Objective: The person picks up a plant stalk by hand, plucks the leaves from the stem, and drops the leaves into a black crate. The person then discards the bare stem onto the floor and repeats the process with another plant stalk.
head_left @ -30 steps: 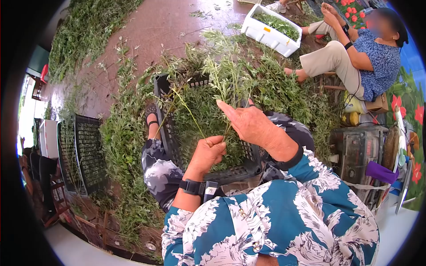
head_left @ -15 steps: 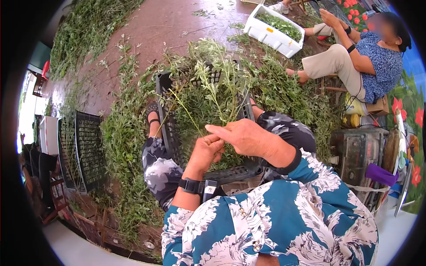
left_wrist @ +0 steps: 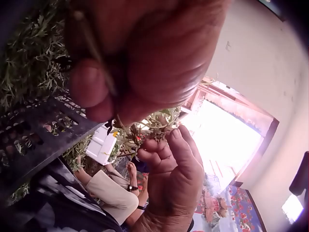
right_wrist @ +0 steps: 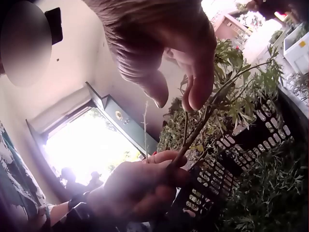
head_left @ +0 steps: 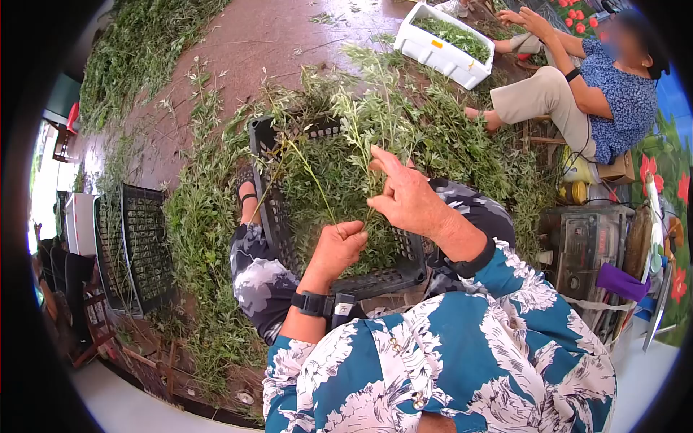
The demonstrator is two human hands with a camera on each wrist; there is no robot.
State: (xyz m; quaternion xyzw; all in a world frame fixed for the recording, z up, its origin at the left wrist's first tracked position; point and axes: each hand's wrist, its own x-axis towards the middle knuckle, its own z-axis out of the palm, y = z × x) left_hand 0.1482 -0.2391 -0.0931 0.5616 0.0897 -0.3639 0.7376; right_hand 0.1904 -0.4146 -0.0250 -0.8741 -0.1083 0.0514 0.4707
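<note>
My left hand (head_left: 336, 251) holds the lower ends of leafy green stalks between thumb and curled fingers, above a black slatted crate (head_left: 379, 283). One thin yellowish stem (head_left: 312, 175) leans left from that grip, while a pale leafy stalk (head_left: 351, 124) rises up and away. Close beside this stalk is my right hand (head_left: 417, 200), its index finger stretched out and thumb apart. In the right wrist view, the fingertips (right_wrist: 195, 99) hang right at a small side shoot of the thick stalk (right_wrist: 195, 130), with the thumb away from them. Cut greenery (head_left: 310, 162) fills the crate.
Heaps of leafy branches (head_left: 209, 267) lie around the crate and my legs. A white bin (head_left: 444, 61) with picked leaves stands at far right, near a seated person (head_left: 613, 94). Another black crate (head_left: 133, 249) is at left. A dusty case (head_left: 588, 234) stands at right.
My right hand came down to the left hand by half a second ago, then moved back up along the stalk, fingers spreading. The left hand keeps its hold in nearly the same place.
</note>
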